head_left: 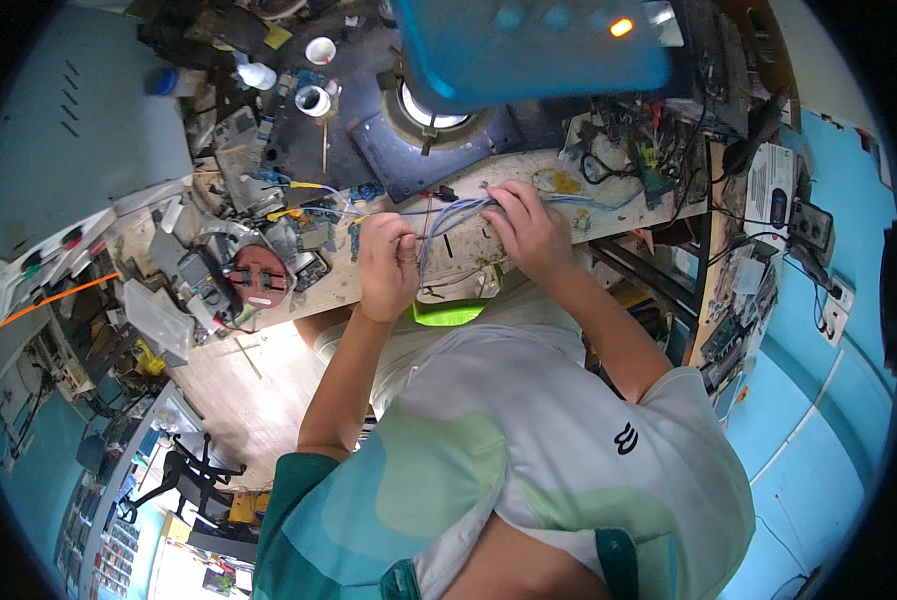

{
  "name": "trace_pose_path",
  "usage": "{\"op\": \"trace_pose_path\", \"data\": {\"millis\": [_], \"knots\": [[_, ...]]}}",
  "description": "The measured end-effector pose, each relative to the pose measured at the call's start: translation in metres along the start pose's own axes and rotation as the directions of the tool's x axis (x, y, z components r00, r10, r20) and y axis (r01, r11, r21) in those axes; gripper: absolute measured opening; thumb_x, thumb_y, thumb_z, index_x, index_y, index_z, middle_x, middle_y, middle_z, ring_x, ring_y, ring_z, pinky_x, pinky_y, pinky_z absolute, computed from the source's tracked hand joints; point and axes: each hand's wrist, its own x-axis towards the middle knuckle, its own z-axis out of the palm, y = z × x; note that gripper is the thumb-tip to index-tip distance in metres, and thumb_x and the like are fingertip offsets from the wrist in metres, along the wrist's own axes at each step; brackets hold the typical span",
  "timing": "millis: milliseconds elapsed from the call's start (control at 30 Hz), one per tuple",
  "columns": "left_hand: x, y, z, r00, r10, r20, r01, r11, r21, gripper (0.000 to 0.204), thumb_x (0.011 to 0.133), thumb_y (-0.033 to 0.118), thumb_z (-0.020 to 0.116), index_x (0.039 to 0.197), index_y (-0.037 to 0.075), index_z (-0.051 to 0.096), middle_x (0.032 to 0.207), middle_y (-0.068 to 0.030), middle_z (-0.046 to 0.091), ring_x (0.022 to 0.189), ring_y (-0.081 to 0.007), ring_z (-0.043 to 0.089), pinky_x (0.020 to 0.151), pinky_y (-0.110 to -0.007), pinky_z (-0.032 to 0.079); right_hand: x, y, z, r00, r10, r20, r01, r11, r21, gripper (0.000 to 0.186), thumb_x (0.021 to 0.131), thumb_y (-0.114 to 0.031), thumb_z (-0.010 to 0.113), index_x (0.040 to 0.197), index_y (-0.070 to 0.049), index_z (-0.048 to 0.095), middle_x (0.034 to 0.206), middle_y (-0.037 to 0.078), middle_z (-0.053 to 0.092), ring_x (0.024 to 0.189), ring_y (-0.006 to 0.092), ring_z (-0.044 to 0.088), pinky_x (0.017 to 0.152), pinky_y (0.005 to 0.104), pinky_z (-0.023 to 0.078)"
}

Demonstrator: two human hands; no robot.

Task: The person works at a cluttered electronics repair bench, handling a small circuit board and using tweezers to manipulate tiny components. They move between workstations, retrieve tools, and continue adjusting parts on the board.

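Observation:
My left hand [387, 262] is closed around the lower part of a bundle of thin blue-grey wires [449, 218], over the front of a cluttered wooden workbench [529, 170]. My right hand [529, 228] pinches the same bundle higher up, near where the wires run off to the right across the bench. The wires arc between both hands. A red wire and a small black part lie close above the bundle.
A blue magnifier lamp [534, 45] hangs over the bench. A round coil unit with a red face [259, 278] sits at the left. Circuit boards, cables and tools crowd the bench. A white box and wall sockets [814, 225] stand at the right.

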Motion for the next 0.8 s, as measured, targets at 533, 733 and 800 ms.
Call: {"op": "trace_pose_path", "data": {"millis": [533, 733, 800], "knots": [[-0.013, -0.005, -0.004, 0.989, 0.117, 0.088, -0.132, 0.972, 0.196, 0.009, 0.105, 0.010, 0.065, 0.111, 0.005, 0.062, 0.109, -0.0110, 0.067, 0.106, -0.0336, 0.061, 0.102, -0.047, 0.038, -0.040, 0.037, -0.003, 0.740, -0.668, -0.082, 0.660, 0.744, -0.100, 0.031, 0.084, -0.010, 0.081, 0.113, -0.003, 0.071, 0.107, 0.015, 0.075, 0.067, 0.0203, 0.067, 0.051, 0.0325, 0.051], [-0.025, 0.000, -0.008, 0.961, 0.272, -0.049, -0.264, 0.957, 0.118, 0.013, 0.099, 0.006, 0.070, 0.110, 0.007, 0.063, 0.098, -0.0060, 0.068, 0.095, -0.0277, 0.066, 0.099, -0.046, 0.034, -0.095, 0.047, -0.036, 0.648, -0.673, -0.356, 0.648, 0.733, -0.207, 0.033, 0.100, -0.019, 0.076, 0.122, -0.004, 0.056, 0.113, 0.022, 0.069, 0.083, 0.0295, 0.073, 0.067, 0.0381, 0.060], [-0.026, 0.010, -0.012, 0.900, 0.419, -0.121, -0.401, 0.904, 0.149, 0.012, 0.098, 0.005, 0.072, 0.108, 0.004, 0.064, 0.093, -0.0084, 0.070, 0.083, -0.0284, 0.067, 0.092, -0.045, 0.041, -0.122, 0.051, -0.040, 0.644, -0.637, -0.424, 0.642, 0.751, -0.154, 0.034, 0.098, -0.022, 0.079, 0.119, -0.007, 0.057, 0.120, 0.026, 0.069, 0.092, 0.0364, 0.075, 0.075, 0.0437, 0.061]]}}
